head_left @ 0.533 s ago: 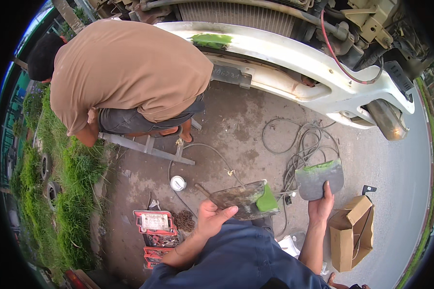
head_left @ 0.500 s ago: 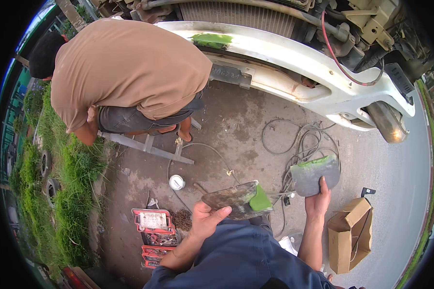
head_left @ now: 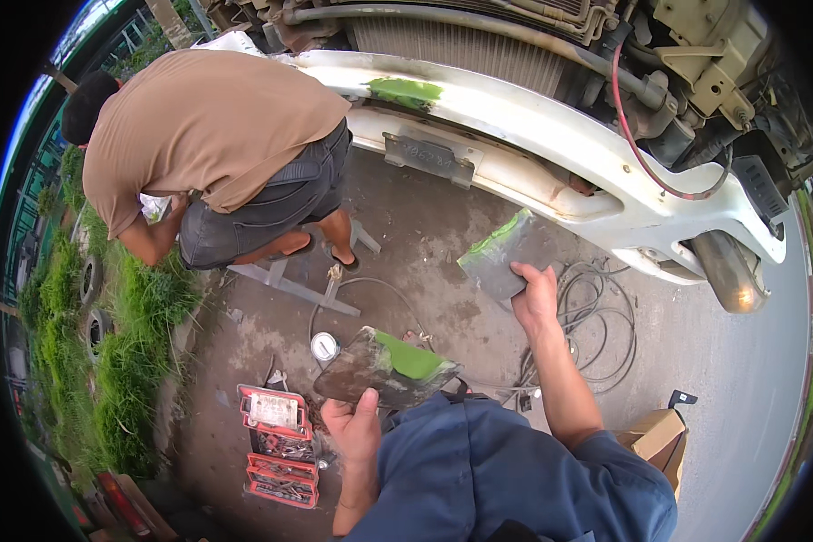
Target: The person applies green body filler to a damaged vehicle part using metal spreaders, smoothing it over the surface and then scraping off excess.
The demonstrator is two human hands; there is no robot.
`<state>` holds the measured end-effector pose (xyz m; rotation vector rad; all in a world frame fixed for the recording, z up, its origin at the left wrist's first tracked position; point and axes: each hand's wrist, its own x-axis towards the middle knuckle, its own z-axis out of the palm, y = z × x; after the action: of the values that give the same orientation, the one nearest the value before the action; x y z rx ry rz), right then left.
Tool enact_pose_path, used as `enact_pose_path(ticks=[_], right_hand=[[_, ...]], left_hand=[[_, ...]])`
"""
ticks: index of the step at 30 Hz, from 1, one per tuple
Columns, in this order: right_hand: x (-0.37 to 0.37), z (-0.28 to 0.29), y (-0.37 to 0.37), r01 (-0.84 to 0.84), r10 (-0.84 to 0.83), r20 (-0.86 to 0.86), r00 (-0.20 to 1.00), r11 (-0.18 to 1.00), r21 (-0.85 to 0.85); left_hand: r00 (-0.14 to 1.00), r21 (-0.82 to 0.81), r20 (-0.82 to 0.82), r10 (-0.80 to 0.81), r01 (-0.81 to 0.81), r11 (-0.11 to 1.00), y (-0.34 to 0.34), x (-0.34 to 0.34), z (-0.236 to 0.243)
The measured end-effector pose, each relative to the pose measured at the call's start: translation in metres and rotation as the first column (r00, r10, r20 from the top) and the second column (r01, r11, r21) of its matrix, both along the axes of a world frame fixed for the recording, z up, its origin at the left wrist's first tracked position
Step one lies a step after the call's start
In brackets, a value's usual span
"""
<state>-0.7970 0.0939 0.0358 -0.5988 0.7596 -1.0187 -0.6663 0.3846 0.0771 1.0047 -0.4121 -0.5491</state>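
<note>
L hand (head_left: 357, 425) has the dark board (head_left: 348, 372) pinched at its near edge: thumb flat on top, fingers mostly hidden underneath. Board's tilted, low in front of the blue shirt (head_left: 524, 470), w/ a thick green paste (head_left: 414, 358) blob along its far R edge. R hand (head_left: 537, 294) grips the grey sheet (head_left: 501, 266) by its near R edge, narrow hold, thumb on the face, fingers behind. Sheet's up & out front, green smear along its far L edge.

Board & sheet well apart, ground (head_left: 397, 298) showing btwn. Sheet's top corner appears just below the white bumper's (head_left: 551, 113) lower edge; true gap can't tell. Bumper has a green patch (head_left: 405, 93) on its upper edge, L of middle.

L side: co-worker (head_left: 217, 126) bent over nr bumper's L end, metal stand (head_left: 307, 296) by their feet; in view, the stand's near end is a short way off the board. White can (head_left: 323, 345) shows right at board's far L edge. Red toolbox (head_left: 280, 452) sits L of L hand, trays out. R side: coiled cable (head_left: 605, 330) lies beyond R forearm, cardboard box (head_left: 652, 437) nr R elbow, partly hidden by sleeve.
</note>
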Motion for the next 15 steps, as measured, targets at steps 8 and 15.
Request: enact_pose_path(ticks=[8, 15], right_hand=[[0.086, 0.014, -0.085, 0.007, -0.021, -0.066, 0.998, 0.979, -0.205], [0.166, 0.033, -0.121, -0.391, -0.436, -0.603, 0.668, 0.484, -0.783]], left_hand=[[0.822, -0.234, -0.394, -0.411, 0.342, 0.910, -0.134, 0.090, -0.017], [0.661, -0.292, -0.521, -0.540, 0.456, 0.840, -0.216, 0.176, -0.023]])
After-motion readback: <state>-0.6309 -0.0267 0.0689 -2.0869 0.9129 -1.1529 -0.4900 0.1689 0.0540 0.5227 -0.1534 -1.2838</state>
